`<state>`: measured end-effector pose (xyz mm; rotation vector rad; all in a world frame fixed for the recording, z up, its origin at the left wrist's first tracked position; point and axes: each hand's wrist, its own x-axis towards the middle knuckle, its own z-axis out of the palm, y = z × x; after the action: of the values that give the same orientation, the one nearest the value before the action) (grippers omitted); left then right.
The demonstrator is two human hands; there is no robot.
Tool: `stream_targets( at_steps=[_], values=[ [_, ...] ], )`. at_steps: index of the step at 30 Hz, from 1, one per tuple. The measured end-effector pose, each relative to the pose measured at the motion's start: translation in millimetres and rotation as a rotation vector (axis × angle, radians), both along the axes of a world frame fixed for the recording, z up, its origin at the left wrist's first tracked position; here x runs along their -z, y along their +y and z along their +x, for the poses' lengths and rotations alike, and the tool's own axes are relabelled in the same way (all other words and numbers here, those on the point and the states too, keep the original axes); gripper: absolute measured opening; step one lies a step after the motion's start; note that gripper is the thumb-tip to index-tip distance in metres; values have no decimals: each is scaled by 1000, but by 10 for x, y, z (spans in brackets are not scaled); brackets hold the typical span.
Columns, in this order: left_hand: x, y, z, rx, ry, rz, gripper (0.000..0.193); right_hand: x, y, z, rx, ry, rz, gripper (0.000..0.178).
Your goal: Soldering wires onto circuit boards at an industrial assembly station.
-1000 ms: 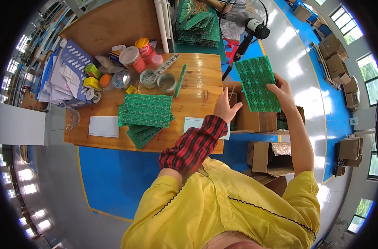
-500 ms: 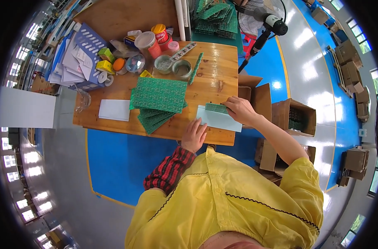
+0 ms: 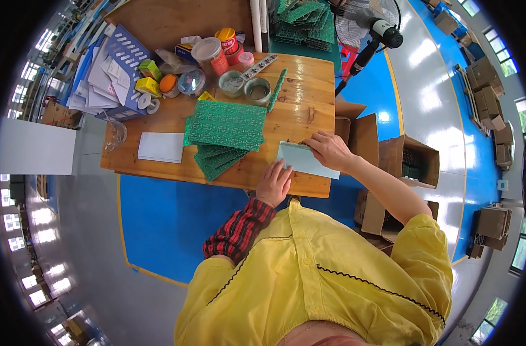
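A light blue sheet of paper (image 3: 306,160) lies near the right front corner of the wooden table. My right hand (image 3: 331,151) is closed at its far edge, thumb and fingers pinching there. Small dark bits show along that edge by the fingertips; a green circuit board strip is now hidden, apparently under the paper. At the paper's left edge rests my left hand (image 3: 273,183), fingers stretched out and fingertips touching the sheet. Just left of it is a stack of green circuit boards (image 3: 225,124), the lower ones fanned out.
A narrow green board strip (image 3: 277,90) lies beside small tubs (image 3: 257,90) at the back. White paper (image 3: 160,147) and a blue file holder (image 3: 127,69) are on the left. Open cardboard boxes (image 3: 364,138) stand right of the table, with a fan (image 3: 384,32) beyond.
The green strip that lay on the paper's far edge under my right hand has gone out of sight. The paper's far edge now shows there instead. The left hand has barely moved.
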<state>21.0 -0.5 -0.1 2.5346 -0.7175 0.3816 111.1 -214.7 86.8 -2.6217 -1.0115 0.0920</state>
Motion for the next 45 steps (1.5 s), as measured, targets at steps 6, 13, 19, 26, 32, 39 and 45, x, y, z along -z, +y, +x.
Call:
stream_targets(
  at_steps=[6,13,19,26,32,39,45],
  values=[
    [-9,-31,-6,5,-35,16,35,-103,48,267,7,396,-95,64],
    [133,-5,-35,18,-80,40,33,138,205,-163,139,411,-130,66],
    [151,-5,-41,29,-98,54,34,329,265,-402,227,243,-125,72],
    [48,-152,-15,36,-22,28,37,118,147,-39,79,379,-169,60],
    [138,-187,3,29,110,96,40,469,191,-414,115,-219,-302,58],
    [-100,-171,147,-81,223,-247,35,-326,-379,156,343,673,408,41],
    [-921,-629,478,-72,1190,-1541,21,-752,-395,-406,635,1168,1308,35]
  ],
)
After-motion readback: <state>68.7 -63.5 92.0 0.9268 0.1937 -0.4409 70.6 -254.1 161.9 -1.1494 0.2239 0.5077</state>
